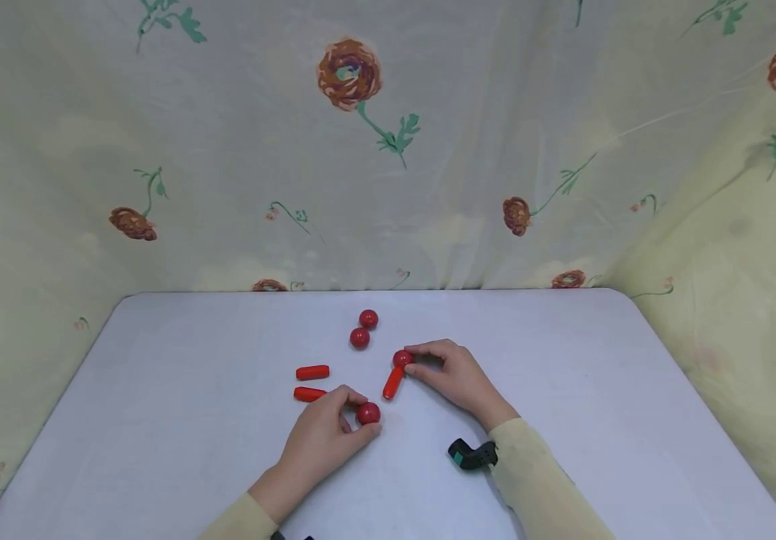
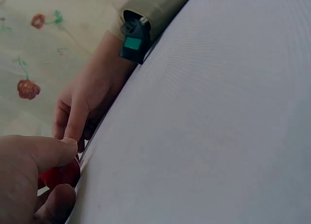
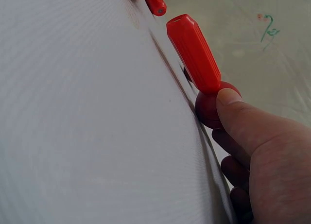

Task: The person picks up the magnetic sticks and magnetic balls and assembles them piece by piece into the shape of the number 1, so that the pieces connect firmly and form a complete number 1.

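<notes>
My left hand [image 1: 323, 435] pinches a glossy red ball [image 1: 368, 413] between thumb and fingers, low over the white table. That ball [image 2: 63, 174] is partly covered by the thumb and fingers in the left wrist view. Farther to the right, my right hand [image 1: 458, 375] pinches another red ball [image 1: 402, 358] by its side. An orange-red ribbed stick [image 3: 195, 54] meets this ball [image 3: 209, 110] end-on; whether the two are fixed together I cannot tell. Just beyond the left hand lie two similar sticks, one in full view [image 1: 312, 372] and one [image 1: 309, 394] partly hidden by the hand.
Two more red balls, a nearer one [image 1: 360, 337] and a farther one [image 1: 369, 319], sit close together toward the back of the white table [image 1: 563, 352]. Flower-patterned cloth [image 1: 239, 135] surrounds the table at the back and sides. A black wrist device [image 1: 472, 454] is on the right sleeve.
</notes>
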A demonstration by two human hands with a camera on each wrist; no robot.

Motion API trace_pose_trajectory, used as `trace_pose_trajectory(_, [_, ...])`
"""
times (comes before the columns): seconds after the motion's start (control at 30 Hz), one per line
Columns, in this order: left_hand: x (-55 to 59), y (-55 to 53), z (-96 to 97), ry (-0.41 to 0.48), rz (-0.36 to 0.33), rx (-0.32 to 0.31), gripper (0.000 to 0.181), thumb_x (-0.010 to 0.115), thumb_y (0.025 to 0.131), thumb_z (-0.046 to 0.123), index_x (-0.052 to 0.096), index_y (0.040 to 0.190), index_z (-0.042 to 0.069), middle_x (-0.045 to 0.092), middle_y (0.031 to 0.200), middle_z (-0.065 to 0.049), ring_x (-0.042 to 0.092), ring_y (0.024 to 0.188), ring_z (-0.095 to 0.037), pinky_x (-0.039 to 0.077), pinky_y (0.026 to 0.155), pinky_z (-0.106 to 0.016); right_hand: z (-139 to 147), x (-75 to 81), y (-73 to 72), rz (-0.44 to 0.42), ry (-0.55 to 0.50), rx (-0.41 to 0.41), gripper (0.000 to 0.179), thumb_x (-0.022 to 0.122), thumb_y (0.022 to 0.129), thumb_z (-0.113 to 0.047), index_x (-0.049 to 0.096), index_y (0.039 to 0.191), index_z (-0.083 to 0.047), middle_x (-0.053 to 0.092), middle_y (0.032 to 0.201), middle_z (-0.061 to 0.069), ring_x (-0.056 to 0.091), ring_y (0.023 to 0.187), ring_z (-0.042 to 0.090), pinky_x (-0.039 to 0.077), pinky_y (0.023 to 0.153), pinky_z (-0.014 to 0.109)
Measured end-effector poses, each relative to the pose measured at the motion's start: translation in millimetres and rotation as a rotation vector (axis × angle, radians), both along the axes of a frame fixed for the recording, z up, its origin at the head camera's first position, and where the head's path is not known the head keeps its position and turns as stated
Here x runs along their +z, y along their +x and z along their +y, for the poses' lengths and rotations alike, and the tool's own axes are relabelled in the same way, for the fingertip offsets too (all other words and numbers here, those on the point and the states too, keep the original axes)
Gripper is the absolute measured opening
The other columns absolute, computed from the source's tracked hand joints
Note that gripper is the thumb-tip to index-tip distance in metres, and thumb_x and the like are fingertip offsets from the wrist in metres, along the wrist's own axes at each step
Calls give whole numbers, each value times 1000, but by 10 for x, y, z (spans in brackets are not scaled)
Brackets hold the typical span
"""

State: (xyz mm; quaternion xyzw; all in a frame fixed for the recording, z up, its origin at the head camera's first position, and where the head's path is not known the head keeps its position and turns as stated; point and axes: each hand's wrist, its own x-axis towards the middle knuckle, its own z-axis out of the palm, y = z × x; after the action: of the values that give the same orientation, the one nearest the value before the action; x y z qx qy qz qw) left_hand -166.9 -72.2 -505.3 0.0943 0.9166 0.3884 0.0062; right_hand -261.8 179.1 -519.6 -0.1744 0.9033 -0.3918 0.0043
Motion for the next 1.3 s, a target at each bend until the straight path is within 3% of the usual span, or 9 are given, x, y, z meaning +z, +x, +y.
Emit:
trace_pose_trajectory(0.47, [-23, -62, 72, -82, 110, -17, 42, 81, 77, 51, 61, 101, 22, 59, 86, 14, 48, 62, -4, 43, 54, -22, -9, 17, -8, 0, 4, 1, 35, 75, 88, -40, 71, 122, -31, 65, 114, -16, 57, 111, 10, 48, 95, 40])
trace_pose_trajectory(1.3, [-37, -115, 142, -108, 143, -15, 43, 80, 77, 53, 60, 98, 22, 57, 83, 14, 45, 59, -5, 40, 49, -22, 0, 18, -1, 19, -1, 17, 36, 75, 87, -42, 71, 121, -31, 66, 113, -17, 57, 111, 10, 48, 95, 40])
